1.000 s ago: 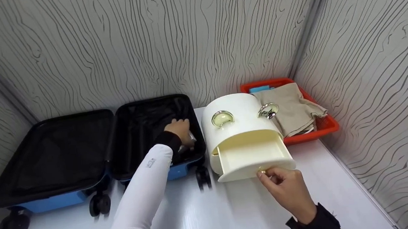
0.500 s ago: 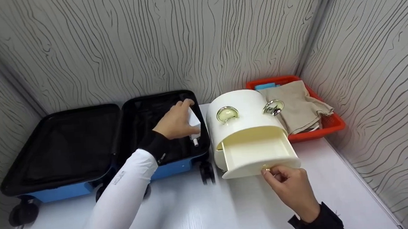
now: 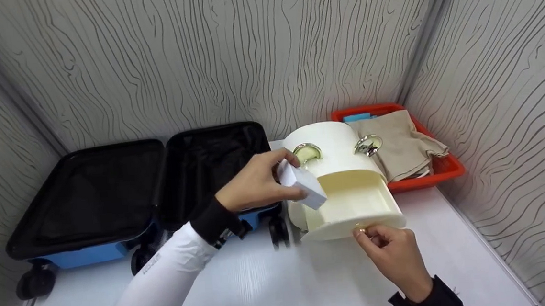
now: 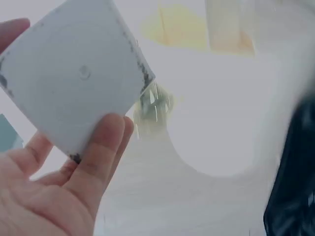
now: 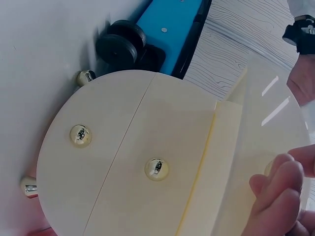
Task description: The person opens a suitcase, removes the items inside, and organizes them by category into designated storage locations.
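My left hand (image 3: 255, 185) grips a white square block (image 3: 305, 185) between thumb and fingers, tilted above the left side of a pulled-out drawer (image 3: 360, 203). Seen in the left wrist view, the block (image 4: 74, 69) has a flat face with a faint round mark and dark, scuffed corners. The drawer belongs to a rounded cream cabinet (image 3: 331, 134) with two shiny rings on top. At the drawer's front, my right hand (image 3: 394, 250) pinches its small gold knob (image 3: 359, 227). Two further gold knobs (image 5: 156, 169) show on the cabinet face in the right wrist view.
A blue suitcase (image 3: 84, 204) with a black lining lies spread open to the left, its wheels (image 3: 278, 232) facing me. Behind the cabinet to the right stands a red basket (image 3: 446, 172) holding beige cloth (image 3: 391, 140). Patterned walls enclose the white tabletop.
My left hand has lifted the white block out of the suitcase's right half and carried it right to the drawer. My right hand keeps hold of the knob; the drawer remains pulled out.
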The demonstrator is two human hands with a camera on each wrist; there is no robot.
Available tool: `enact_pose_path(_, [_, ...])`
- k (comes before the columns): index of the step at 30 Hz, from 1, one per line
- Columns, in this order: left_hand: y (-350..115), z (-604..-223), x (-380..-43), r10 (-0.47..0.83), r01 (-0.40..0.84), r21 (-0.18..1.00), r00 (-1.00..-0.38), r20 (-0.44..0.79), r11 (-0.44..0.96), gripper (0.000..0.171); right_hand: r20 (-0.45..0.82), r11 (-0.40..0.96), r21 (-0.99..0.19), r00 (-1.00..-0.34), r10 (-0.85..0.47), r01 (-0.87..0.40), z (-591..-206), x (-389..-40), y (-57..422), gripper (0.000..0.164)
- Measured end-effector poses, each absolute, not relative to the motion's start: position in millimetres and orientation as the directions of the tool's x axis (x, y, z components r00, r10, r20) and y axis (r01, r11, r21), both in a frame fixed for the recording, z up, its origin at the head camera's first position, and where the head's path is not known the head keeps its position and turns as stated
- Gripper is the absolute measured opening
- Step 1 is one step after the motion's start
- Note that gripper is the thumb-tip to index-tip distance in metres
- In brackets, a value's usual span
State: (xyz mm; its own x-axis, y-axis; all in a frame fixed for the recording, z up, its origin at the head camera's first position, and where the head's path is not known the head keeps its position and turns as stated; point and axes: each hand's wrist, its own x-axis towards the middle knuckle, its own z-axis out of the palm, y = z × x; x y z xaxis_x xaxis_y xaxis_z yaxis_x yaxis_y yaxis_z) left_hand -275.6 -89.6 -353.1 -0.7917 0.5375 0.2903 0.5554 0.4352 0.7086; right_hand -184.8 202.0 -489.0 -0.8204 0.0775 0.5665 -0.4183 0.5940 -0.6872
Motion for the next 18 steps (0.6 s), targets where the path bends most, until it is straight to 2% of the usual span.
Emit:
enact_pose_path(9, [-47.1, -377.6, -261.6, 0.463, 0.476, 0.764, -0.846, 0.263, 0.436, 0.043, 0.552, 0.597, -0.691, -0.831, 0.071, -0.408, -487.6, -183.5, 202.9, 0.023])
enact_pose_path(18, [-21.3, -406.5, -260.9, 0.418, 0.473, 0.684, -0.870, 0.261, 0.555, 0.046, 0.593, 0.608, -0.665, -0.802, 0.075, -0.434, -492.0, -184.4, 204.8, 0.031])
